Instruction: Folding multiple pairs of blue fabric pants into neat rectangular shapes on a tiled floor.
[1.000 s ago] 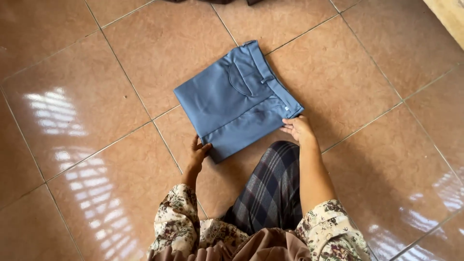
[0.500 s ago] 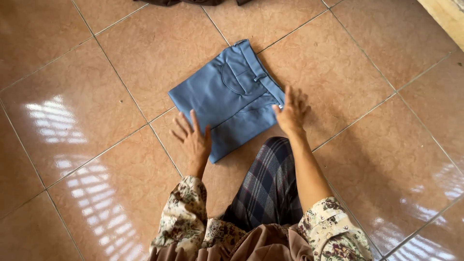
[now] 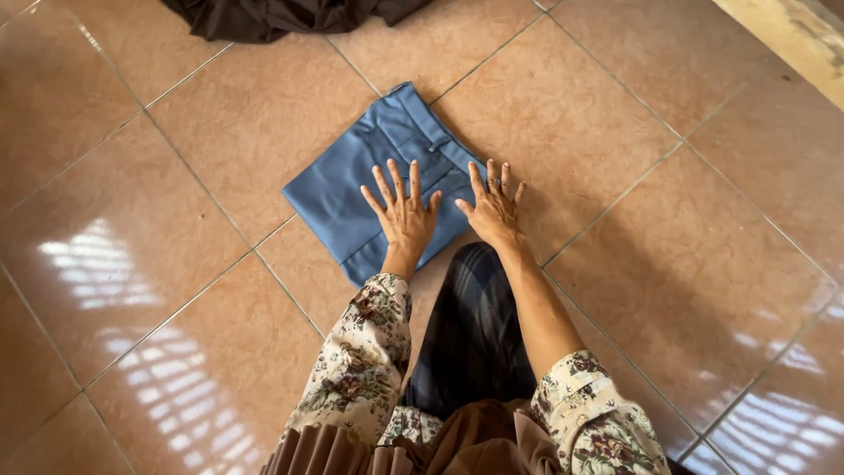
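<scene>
A folded blue garment [image 3: 352, 180], trousers by the waistband at its far corner, lies flat on the tiled floor. My left hand [image 3: 403, 213] rests palm down on its near right part, fingers spread. My right hand [image 3: 494, 208] lies flat beside it, fingers apart, over the garment's right edge and partly on the tile. Neither hand grips anything. My floral sleeves and a dark checked cloth over my knee fill the bottom of the view.
The floor is glossy terracotta tile [image 3: 158, 290] with window glare at left and bottom right. A heap of dark brown cloth [image 3: 281, 16] lies at the top edge. A pale wooden edge [image 3: 791, 40] crosses the top right corner.
Both hands have moved from the garment's near corners up onto its surface and now lie flat with fingers spread. The view has shifted, so the garment sits lower.
</scene>
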